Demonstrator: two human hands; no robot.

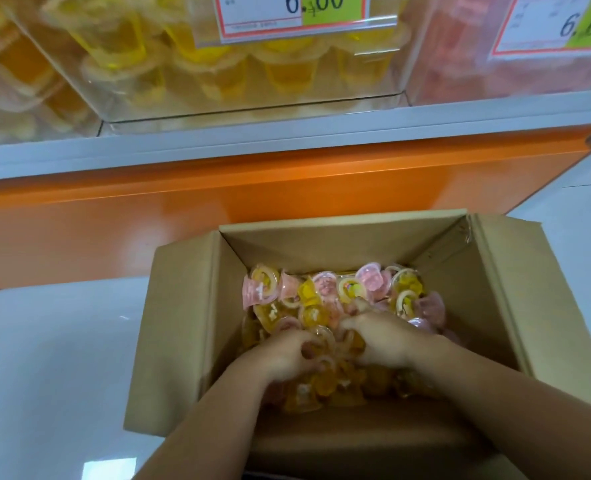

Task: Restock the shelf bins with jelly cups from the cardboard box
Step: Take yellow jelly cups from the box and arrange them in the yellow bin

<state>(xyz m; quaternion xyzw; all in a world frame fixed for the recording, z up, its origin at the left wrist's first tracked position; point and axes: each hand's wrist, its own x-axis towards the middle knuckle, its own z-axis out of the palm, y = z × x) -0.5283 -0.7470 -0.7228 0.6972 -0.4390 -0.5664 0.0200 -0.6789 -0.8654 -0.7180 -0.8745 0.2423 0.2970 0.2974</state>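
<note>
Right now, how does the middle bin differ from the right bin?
The middle bin holds yellow cups; the right bin holds pink cups. The middle bin's lower front edge shows whole; the right bin runs off frame. Both are clear and carry a 6.60 tag.

A price tag (292, 15) in a clear holder hangs at top centre: white card, red border, blue digits reading 6.60, the last digits on a green patch (332, 10). A second tag (560, 26) of the same kind sits at the top right, cut off by the frame edge. Below them runs a grey ledge (287, 140), tilting up to the right. Under it is a glossy orange panel (217, 192) that reaches down to the floor (51, 358), which is white, shiny tile. A bright window reflection (108, 467) shows on the floor at the bottom left, and thin tile joints (585, 183) show at the far right.
</note>
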